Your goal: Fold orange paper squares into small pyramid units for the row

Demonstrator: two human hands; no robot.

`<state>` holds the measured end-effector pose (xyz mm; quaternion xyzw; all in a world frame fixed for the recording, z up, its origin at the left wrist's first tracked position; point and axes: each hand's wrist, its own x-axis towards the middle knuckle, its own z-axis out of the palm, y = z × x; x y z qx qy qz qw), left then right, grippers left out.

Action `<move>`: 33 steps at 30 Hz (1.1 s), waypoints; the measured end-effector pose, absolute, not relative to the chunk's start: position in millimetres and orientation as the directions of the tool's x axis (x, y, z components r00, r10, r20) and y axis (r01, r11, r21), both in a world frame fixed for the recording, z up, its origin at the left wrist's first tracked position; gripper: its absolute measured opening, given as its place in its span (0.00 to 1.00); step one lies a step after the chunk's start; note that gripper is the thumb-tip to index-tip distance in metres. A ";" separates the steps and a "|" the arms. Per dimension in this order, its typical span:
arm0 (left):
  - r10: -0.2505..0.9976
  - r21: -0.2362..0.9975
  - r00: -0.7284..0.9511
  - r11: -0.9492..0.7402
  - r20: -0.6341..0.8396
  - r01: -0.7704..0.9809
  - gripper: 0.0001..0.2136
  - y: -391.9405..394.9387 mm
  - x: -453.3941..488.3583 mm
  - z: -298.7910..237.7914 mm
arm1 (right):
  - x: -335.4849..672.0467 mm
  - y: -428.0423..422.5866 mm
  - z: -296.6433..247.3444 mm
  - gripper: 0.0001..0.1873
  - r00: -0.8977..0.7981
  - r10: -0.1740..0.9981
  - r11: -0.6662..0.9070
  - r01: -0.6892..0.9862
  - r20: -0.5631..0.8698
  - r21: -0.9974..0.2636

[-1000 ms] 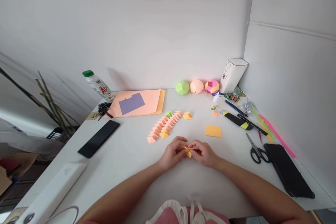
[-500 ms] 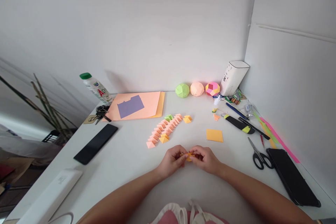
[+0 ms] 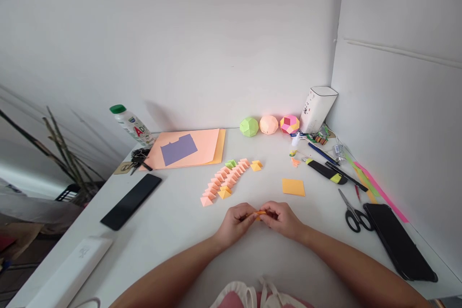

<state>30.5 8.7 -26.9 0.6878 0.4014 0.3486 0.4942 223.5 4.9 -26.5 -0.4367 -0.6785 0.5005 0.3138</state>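
Note:
My left hand (image 3: pixel 235 221) and my right hand (image 3: pixel 282 219) meet at the middle of the white table (image 3: pixel 173 221), fingers pinched together on a small folded orange paper piece (image 3: pixel 259 213). Only a thin edge of that paper shows between the fingertips. Just beyond the hands lies a row of folded pink paper units (image 3: pixel 225 179) with a few orange ones and a green one (image 3: pixel 231 163). A flat orange paper square (image 3: pixel 293 186) lies to the right of the row.
Pink and orange sheets with a purple piece (image 3: pixel 187 148) lie at the back, beside a bottle (image 3: pixel 132 125) and keys. Three paper balls (image 3: pixel 269 125) and a white box (image 3: pixel 317 103) stand by the wall. Pens, scissors (image 3: pixel 352 211), two black phones (image 3: pixel 130 195) and paper strips flank the hands.
The hands have pressed the orange piece flatter between the fingertips, so less of it shows. The view has shifted slightly; nothing else on the table has moved.

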 end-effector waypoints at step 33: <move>0.914 1.000 0.407 -0.012 0.002 0.021 0.12 7.8 32.2 -29.7 | 221.0 5.8 -24.2 0.12 -0.404 0.912 0.007 0.188 -0.071 -0.982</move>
